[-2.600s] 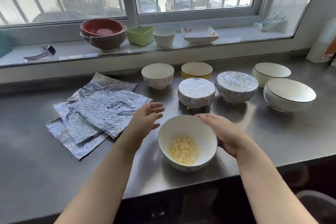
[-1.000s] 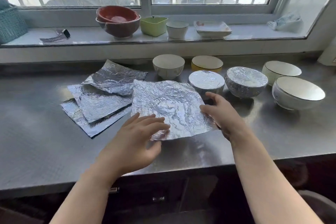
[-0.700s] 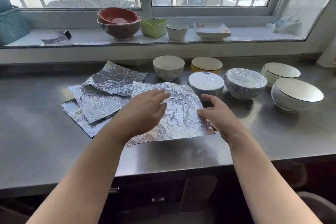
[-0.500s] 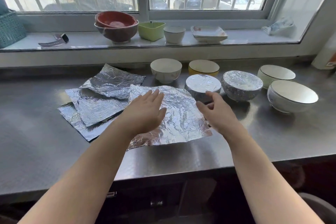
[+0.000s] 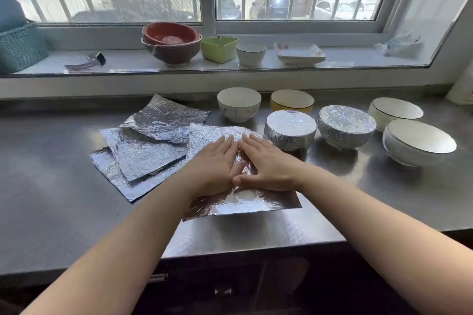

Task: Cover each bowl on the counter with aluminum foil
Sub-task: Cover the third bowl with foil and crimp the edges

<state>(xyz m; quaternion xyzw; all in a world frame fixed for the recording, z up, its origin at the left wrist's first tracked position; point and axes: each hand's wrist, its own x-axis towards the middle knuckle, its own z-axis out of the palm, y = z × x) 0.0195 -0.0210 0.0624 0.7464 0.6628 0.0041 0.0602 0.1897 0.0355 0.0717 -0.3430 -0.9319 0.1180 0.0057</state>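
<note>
A sheet of aluminum foil [image 5: 245, 201] lies draped over the front bowl, which it hides completely. My left hand [image 5: 213, 165] and my right hand [image 5: 266, 163] press flat on top of this sheet, side by side, fingers straight, thumbs touching. Behind to the right stand two foil-covered bowls [image 5: 290, 128] [image 5: 345, 125]. Uncovered bowls stand around them: a white one [image 5: 239, 102], a yellow one [image 5: 291, 100], and two white ones [image 5: 395, 110] [image 5: 419, 139] at the right.
Spare foil sheets [image 5: 143, 151] lie overlapped on the steel counter [image 5: 51, 186] to the left. The windowsill holds red bowls [image 5: 170, 42], a green dish [image 5: 218, 48], a white cup [image 5: 250, 52], a square plate [image 5: 298, 52] and a teal basket [image 5: 20, 46].
The front bowl with yellow pieces has been covered by a foil sheet. My hands have moved from the sheet's sides to its middle and now press down together.
</note>
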